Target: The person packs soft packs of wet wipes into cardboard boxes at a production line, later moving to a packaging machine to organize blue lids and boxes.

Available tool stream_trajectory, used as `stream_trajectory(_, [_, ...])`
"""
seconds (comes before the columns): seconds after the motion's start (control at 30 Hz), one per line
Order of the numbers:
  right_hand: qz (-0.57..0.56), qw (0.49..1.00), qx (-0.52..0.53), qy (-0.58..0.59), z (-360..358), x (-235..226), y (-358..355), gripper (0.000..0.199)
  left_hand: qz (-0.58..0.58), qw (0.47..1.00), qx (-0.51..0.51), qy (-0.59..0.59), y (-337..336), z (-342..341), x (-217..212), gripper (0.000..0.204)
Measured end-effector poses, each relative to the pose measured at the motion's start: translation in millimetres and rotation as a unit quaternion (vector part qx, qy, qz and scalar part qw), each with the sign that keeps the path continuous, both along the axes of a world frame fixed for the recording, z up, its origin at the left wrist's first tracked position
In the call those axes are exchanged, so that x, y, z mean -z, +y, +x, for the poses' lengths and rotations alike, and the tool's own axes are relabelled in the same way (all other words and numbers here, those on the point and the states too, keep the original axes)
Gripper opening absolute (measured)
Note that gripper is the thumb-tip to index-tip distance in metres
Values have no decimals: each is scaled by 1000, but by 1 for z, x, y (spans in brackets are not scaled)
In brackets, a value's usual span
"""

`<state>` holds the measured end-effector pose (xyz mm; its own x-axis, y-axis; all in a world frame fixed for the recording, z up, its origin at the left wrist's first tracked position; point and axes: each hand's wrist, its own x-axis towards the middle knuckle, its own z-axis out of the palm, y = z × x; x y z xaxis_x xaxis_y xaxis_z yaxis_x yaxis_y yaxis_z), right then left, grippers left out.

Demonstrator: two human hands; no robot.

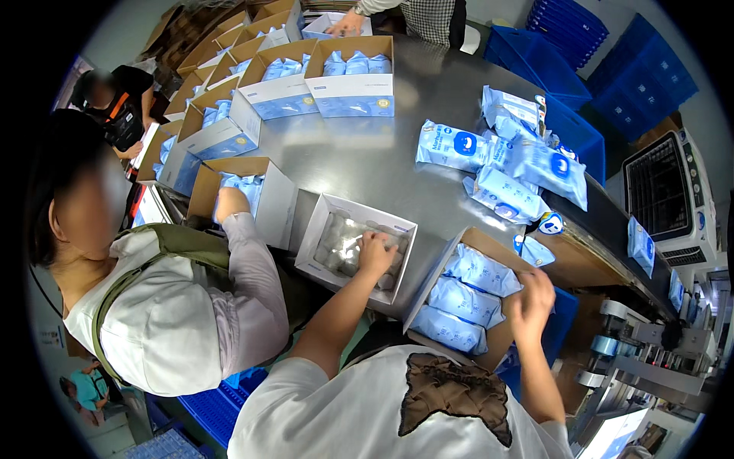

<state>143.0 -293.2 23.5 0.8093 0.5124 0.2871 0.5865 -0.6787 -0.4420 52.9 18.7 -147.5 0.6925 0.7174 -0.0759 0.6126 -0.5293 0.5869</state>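
The left hand (375, 254) reaches into a low white box (375, 218), where pale round items (336, 243) lie with a glossy, see-through look. Its fingers are half bent and a little apart, and the palm is turned down; I cannot tell whether it grasps one of the items or only touches them. The left forearm comes from the lower edge and slants up to the right. The right hand (534, 298) is at the right side of an open carton (497, 249), with its fingers curved and pointing upward; whether it is closed on the carton's edge or only rests there, I cannot tell. The right forearm rises almost straight behind it. Inside this carton, three light-blue soft packs (466, 301) lie in a row, one beside another. The white box stands to the left of the carton, near it, on the dark metal table (428, 92). Beyond the carton there is a loose heap of similar packs (505, 157). At the left, a co-worker's hand (233, 205) reaches into another carton (277, 203).
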Motion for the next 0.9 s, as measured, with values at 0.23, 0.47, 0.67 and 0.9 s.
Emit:
stream_trajectory(0.23, [338,835,161,403,-38,74,-41,49,1,990,-53,-128,12,1,29,16])
stream_trajectory(0.47, [48,994,81,-58,-20,-3,27,61,-651,673,-32,-349,-21,-23,-120,22])
stream_trajectory(0.67, [402,783,-51,472,-31,-15,81,26,-574,729,144,-345,-78,-2,-157,33])
stream_trajectory(0.9, [407,779,54,474,-23,2,38,12,-614,740,210,-179,-92,-1,-158,37])
